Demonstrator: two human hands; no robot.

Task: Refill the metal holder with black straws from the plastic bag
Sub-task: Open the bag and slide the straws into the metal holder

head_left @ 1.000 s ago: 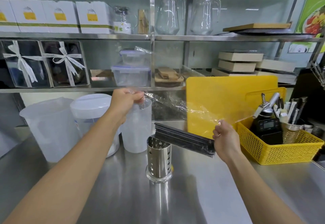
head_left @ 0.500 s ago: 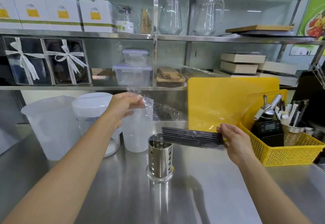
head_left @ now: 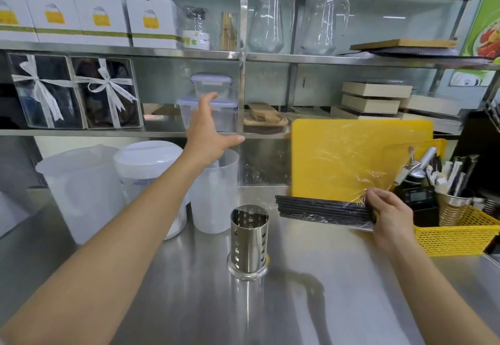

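The perforated metal holder (head_left: 249, 239) stands upright on the steel counter, and no straws show in it. My right hand (head_left: 388, 216) grips one end of a bundle of black straws (head_left: 322, 210), held level just right of and above the holder's rim. Clear plastic bag film (head_left: 351, 163) trails up from that hand, in front of the yellow board. My left hand (head_left: 207, 133) is raised over the plastic jugs with fingers spread and nothing in it.
Translucent plastic jugs (head_left: 213, 195) and a lidded tub (head_left: 148, 171) stand left of the holder. A yellow cutting board (head_left: 338, 155) leans at the back. A yellow basket (head_left: 460, 233) with tools sits at the right. Shelves (head_left: 121, 52) with boxes and glass pitchers run overhead.
My left hand let go of the plastic bag, opened and rose toward the shelf. My right hand drew the straws rightward, off the holder's rim, with the bag film now bunched at that hand.
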